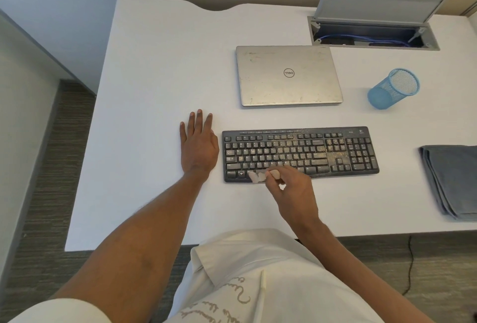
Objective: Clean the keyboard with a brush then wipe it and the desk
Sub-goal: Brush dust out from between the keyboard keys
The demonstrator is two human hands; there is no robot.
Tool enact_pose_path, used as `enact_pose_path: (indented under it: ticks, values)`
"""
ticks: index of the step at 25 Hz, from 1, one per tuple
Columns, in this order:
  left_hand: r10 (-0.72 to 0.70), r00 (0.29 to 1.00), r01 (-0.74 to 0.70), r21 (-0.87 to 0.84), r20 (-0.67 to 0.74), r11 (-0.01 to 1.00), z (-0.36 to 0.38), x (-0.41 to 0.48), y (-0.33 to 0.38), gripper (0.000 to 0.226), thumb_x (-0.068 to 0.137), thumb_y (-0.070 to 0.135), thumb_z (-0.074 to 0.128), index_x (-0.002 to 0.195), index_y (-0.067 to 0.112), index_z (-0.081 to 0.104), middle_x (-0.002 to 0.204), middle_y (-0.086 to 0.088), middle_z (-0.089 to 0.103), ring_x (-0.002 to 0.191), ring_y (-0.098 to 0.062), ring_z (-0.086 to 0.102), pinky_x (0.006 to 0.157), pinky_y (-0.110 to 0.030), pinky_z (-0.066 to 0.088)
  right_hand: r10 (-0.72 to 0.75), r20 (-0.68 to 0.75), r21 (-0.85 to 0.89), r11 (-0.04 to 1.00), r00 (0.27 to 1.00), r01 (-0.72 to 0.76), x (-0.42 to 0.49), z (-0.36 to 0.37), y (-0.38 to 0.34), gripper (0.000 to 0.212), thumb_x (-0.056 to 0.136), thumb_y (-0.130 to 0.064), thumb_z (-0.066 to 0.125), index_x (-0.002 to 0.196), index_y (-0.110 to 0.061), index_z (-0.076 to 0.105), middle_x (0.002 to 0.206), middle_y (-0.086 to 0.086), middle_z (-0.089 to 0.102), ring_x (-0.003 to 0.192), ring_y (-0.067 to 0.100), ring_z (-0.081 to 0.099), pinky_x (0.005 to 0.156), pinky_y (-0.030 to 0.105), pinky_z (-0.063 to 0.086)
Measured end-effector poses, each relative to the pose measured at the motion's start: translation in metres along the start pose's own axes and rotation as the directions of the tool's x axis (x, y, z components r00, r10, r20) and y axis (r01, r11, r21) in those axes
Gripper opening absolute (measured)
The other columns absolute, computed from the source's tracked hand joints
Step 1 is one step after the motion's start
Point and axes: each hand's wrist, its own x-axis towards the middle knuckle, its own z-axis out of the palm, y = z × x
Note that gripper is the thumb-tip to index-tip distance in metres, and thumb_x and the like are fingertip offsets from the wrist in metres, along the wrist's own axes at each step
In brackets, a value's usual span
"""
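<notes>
A black keyboard [335, 152] lies on the white desk [154, 77], with tan dust over its middle and right keys. My right hand [294, 191] pinches a small pale brush [258, 176] whose bristles touch the keyboard's bottom row near the left. My left hand [198, 141] rests flat on the desk just left of the keyboard, fingers straight. A folded grey cloth [451, 178] lies at the desk's right edge.
A closed, dusty silver laptop [287, 76] sits behind the keyboard. A blue mesh pen cup [392, 90] lies tipped to its right. An open cable hatch [374, 33] with blue cables is at the back right. The desk's front edge is close to my body.
</notes>
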Motion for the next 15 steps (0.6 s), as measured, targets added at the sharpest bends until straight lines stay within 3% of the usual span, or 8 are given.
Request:
enact_pose_path:
  ticks: [4,7,11,15]
  values:
    - [-0.005,1.0,0.005,0.005,0.008,1.0,0.0,0.0,0.001,0.058,0.107,0.025,0.028,0.165,0.021,0.034,0.176,-0.005,0.022,0.165,-0.023,0.01,0.134,-0.048,0.002,0.126,-0.118,-0.063,0.989,0.985,-0.134,-0.004,-0.018,0.009,0.032,0.097,-0.034,0.054,0.079,-0.013,0.069,0.069,-0.005,0.062,0.066,0.015,0.053,0.06,0.033,0.043]
    - [0.0,1.0,0.0,0.005,0.007,1.0,0.001,0.001,0.0,0.059,0.107,0.026,0.026,0.165,0.021,0.034,0.176,-0.006,0.022,0.165,-0.023,0.01,0.134,-0.049,0.003,0.163,-0.198,-0.038,0.984,0.966,-0.174,-0.005,-0.026,0.003,0.018,0.098,-0.019,0.064,0.081,-0.013,0.068,0.069,-0.006,0.06,0.065,0.013,0.054,0.059,0.029,0.042]
    - [0.004,1.0,-0.004,-0.009,0.003,1.0,0.0,0.0,0.0,0.057,0.107,0.024,0.029,0.164,0.02,0.035,0.176,-0.007,0.023,0.165,-0.024,0.012,0.134,-0.05,0.005,0.154,-0.088,0.098,0.985,0.984,-0.145,0.001,-0.013,-0.013,0.009,0.097,-0.016,0.069,0.091,-0.012,0.075,0.075,-0.007,0.068,0.071,0.007,0.061,0.064,0.021,0.047]
    - [0.005,1.0,-0.005,-0.015,0.001,1.0,-0.002,-0.001,0.001,0.057,0.108,0.024,0.03,0.165,0.02,0.035,0.176,-0.007,0.022,0.165,-0.024,0.011,0.134,-0.049,0.004,0.219,-0.056,0.11,0.971,0.974,-0.212,0.001,-0.013,0.0,0.013,0.099,-0.02,0.066,0.096,-0.013,0.076,0.077,-0.004,0.07,0.072,0.008,0.063,0.066,0.032,0.053]
